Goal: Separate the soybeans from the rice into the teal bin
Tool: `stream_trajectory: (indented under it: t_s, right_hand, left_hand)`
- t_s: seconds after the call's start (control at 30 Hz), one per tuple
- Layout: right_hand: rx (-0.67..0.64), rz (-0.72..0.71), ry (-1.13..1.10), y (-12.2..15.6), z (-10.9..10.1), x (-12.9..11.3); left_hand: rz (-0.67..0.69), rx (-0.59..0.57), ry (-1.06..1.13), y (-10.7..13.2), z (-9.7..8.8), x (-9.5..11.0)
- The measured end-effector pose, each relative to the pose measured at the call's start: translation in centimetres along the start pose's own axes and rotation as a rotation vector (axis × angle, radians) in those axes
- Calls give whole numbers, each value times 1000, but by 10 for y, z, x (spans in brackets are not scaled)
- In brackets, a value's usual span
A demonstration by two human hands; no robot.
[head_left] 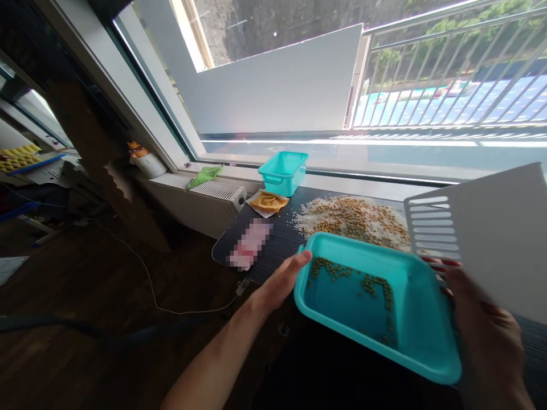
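A turquoise plastic bin point(427, 296) is held tilted above the table's near edge, with small round green peas point(376, 285) gathered along its floor. My left hand point(290, 276) is closed on its left rim, thumb over the edge. On the right, my right hand point(482, 319) has its fingers wrapped at the lower edge of a white slotted plastic board point(491, 228), close against the bin's right end. Whether that hand also bears the bin is hidden. Behind the bin, a spread pile of yellowish and green peas mixed with white grains point(350, 216) lies on the dark table.
A second turquoise bin point(284, 171) stands at the table's back left by the window. Near it are a folded yellow-orange cloth point(268, 201) and a blurred pink packet point(250, 245). A radiator point(205, 199) with a green cloth point(205, 175) is further left. A white cable point(171, 312) crosses the floor.
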State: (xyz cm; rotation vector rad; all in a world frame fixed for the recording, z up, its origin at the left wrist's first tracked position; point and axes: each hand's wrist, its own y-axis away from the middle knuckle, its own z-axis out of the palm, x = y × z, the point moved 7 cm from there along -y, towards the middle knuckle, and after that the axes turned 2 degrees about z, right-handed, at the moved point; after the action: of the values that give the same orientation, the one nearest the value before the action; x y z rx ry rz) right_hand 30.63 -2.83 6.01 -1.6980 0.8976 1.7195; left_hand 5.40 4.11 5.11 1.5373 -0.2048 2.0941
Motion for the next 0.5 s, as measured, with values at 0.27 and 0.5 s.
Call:
stream_trajectory:
  t_s: [0.27, 0.5]
  right_hand:
    - [32, 127, -144, 0, -3, -4]
    - [72, 137, -195, 2, -7, -17]
  left_hand:
    - [-16, -77, 190, 9, 17, 7]
    - [27, -74, 242, 16, 22, 8]
